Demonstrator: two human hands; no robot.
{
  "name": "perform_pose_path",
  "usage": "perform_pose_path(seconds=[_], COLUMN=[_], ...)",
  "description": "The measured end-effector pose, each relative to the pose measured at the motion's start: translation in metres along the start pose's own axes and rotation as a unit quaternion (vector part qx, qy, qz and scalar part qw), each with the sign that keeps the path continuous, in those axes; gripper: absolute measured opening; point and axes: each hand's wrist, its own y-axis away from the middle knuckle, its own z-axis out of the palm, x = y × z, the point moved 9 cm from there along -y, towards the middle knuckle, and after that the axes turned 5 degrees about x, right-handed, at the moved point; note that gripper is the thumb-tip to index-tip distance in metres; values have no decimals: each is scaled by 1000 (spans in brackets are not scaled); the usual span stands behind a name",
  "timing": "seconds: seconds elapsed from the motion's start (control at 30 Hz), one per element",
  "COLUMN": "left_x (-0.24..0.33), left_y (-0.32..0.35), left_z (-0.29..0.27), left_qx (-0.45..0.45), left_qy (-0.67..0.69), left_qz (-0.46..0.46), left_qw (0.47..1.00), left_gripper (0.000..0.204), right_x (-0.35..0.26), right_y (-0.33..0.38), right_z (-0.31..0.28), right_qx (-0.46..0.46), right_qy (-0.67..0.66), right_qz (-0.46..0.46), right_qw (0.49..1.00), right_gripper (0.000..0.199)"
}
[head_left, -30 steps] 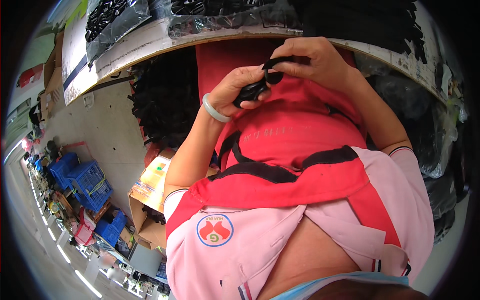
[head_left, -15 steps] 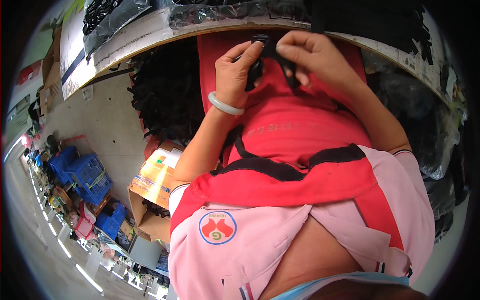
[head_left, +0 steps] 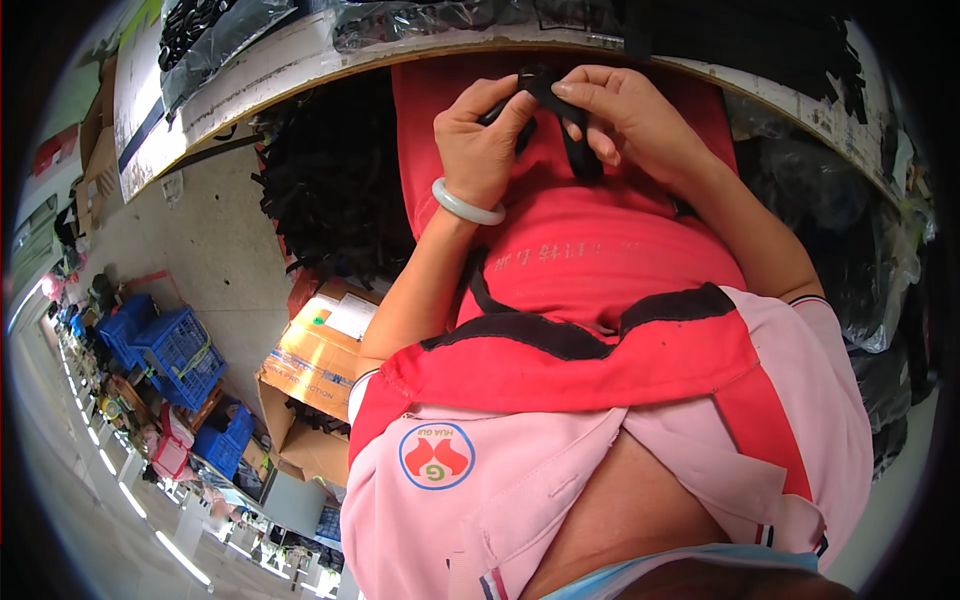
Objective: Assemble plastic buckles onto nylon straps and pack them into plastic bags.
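Note:
In front of the red apron [head_left: 590,250], under the table's near edge, my hands are close together on small black parts. My left hand [head_left: 478,140], with a pale bangle at its wrist, pinches a shiny black buckle-like piece [head_left: 534,76] between thumb and fingers. Against that piece my right hand [head_left: 630,112] grips a black strap [head_left: 584,155], whose end hangs down below the fingers. Part of the black piece is hidden behind my left fingers, and I cannot tell whether the strap passes through it.
The curved table edge [head_left: 290,88] crosses above my hands. On the table lie a plastic bag of black parts [head_left: 200,40] and black strips [head_left: 750,50]. A dark heap [head_left: 330,190] lies left, beyond a cardboard box [head_left: 320,350]. Blue crates [head_left: 180,355] stand further left. Plastic bags [head_left: 860,290] are at right.
My left hand has moved slightly right and turned, bringing the black piece against the strap in my right hand. My right hand stays nearly in place.

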Motion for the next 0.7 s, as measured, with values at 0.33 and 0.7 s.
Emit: perform_pose_path(seconds=[0.33, 0.7], left_x=[24, 46], left_y=[2, 10], left_z=[2, 8], left_qx=[6, 27], left_qy=[-61, -223], left_qz=[153, 342], left_qw=[986, 912], left_gripper=[17, 23], right_x=[8, 10], right_y=[-1, -5], right_z=[3, 2], right_qx=[-26, 60], right_qy=[-80, -189], right_qz=[-5, -48], right_qw=[996, 979], right_gripper=[22, 24])
